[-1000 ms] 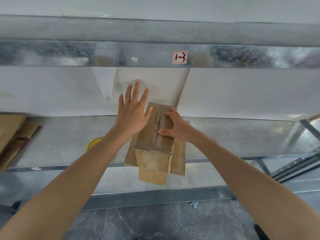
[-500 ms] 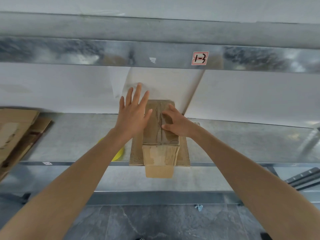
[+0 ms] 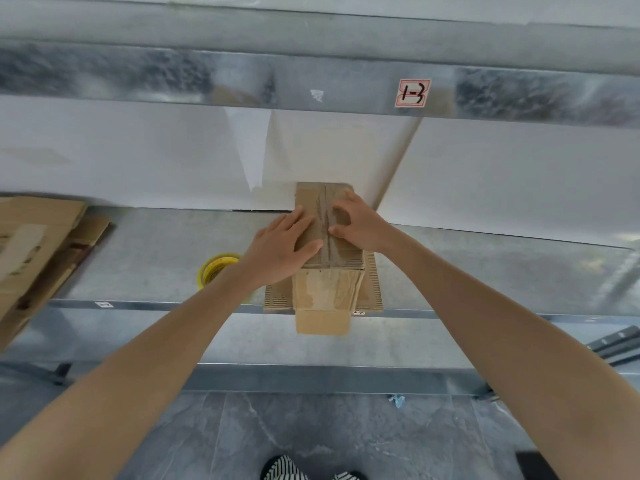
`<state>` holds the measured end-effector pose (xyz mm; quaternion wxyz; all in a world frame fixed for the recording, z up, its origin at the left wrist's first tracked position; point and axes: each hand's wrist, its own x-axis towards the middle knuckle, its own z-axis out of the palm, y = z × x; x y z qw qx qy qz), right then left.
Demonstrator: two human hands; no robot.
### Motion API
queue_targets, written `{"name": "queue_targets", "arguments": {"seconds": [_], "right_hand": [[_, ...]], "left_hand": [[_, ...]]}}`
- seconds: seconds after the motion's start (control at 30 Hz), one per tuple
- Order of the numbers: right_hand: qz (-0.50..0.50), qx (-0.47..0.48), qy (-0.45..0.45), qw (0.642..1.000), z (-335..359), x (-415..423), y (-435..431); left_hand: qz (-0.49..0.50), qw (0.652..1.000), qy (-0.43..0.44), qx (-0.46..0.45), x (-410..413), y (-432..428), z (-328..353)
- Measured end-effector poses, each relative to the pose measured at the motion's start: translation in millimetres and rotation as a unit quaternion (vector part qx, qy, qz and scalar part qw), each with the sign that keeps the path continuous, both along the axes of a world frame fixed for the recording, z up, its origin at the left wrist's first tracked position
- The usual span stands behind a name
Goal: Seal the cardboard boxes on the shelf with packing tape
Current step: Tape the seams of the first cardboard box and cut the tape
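Cardboard box (image 3: 327,292) set on the metal shelf (image 3: 145,258) at the centre of the frame, its top pressed by the left hand (image 3: 280,247) laid flat with straight fingers, seam touched by the bent fingertips of the right hand (image 3: 360,223), nothing gripped, yellow tape roll (image 3: 216,265) just left of the box, flattened cardboard (image 3: 38,244) at the left edge.

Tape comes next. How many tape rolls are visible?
1: yellow tape roll on the shelf, left of the cardboard box, partly behind the left forearm. Others may be hidden.
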<state>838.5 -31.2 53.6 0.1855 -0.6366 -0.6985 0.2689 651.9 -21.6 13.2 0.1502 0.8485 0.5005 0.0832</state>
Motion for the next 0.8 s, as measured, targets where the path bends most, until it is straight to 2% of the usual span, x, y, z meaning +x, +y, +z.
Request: {"name": "queue_targets", "arguments": {"seconds": [0.17, 0.27, 0.43, 0.5, 0.57, 0.63, 0.8], "right_hand": [[-0.026, 0.060, -0.030, 0.997, -9, 0, -17], [-0.018, 0.046, -0.074, 0.996, -14, -3, -23], [-0.015, 0.022, -0.104, 0.994, -12, -1, -25], [-0.014, 0.018, -0.122, 0.992, -10, -3, -25], [-0.022, 0.027, -0.132, 0.991, -9, -7, -25], [-0.033, 0.045, -0.129, 0.990, -8, -11, -27], [-0.035, 0.052, -0.113, 0.992, -5, -21, -28]], "left_hand": [[0.015, 1.000, 0.006, 0.008, 0, 1, 0], [0.020, 1.000, -0.005, -0.002, 2, -3, 1], [0.117, 0.978, -0.169, -0.036, -16, -13, -9], [0.171, 0.968, -0.177, -0.056, -37, -13, -19], [0.222, 0.964, -0.118, -0.080, -61, -13, -29], [0.240, 0.965, -0.024, -0.101, -82, -16, -37], [0.163, 0.972, 0.141, -0.095, -103, -28, -52]]}}
